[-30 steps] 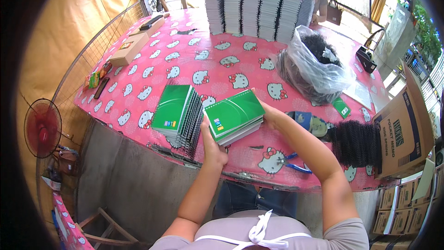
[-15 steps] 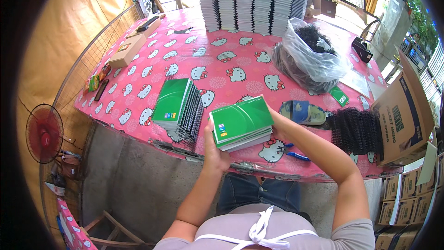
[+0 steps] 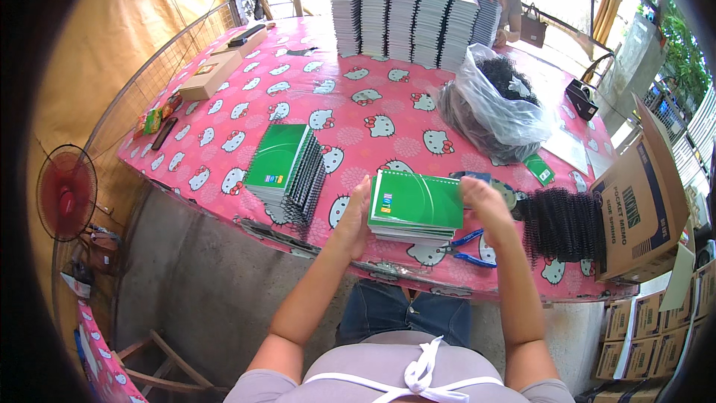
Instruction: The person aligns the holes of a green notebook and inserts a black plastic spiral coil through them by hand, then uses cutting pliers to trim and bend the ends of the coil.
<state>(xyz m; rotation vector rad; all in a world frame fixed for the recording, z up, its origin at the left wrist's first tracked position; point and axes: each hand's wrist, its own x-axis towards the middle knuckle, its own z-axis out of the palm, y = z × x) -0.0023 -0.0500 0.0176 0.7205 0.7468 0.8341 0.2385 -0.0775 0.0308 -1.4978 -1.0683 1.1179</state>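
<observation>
A stack of green-covered memo pads [image 3: 421, 201] rests near the table's front edge, directly before me. A row of small punched holes runs along its far edge, and no coil shows there. My left hand [image 3: 353, 220] lies flat against the left side of the stack, fingers stretched out. My right hand [image 3: 486, 203] is at the stack's right end, slightly blurred, its fingertips by the far right corner. Left of it stands another pile of green memo pads [image 3: 276, 157] with black coils. Blue-handled pliers [image 3: 470, 246] lie beside my right wrist.
Black plastic coils [image 3: 561, 224] lie beside an open cardboard box [image 3: 641, 209] on the right. A clear bag [image 3: 492, 119] of coils stands behind them. Tall notebook stacks [image 3: 409, 26] line the far edge, near another person [image 3: 507, 7]. A fan [image 3: 67, 192] is at left.
The memo pad stack has come down from my hands onto the table, slightly right, and turned straighter. My right hand has shifted from its far corner to its right end. The pliers show more fully.
</observation>
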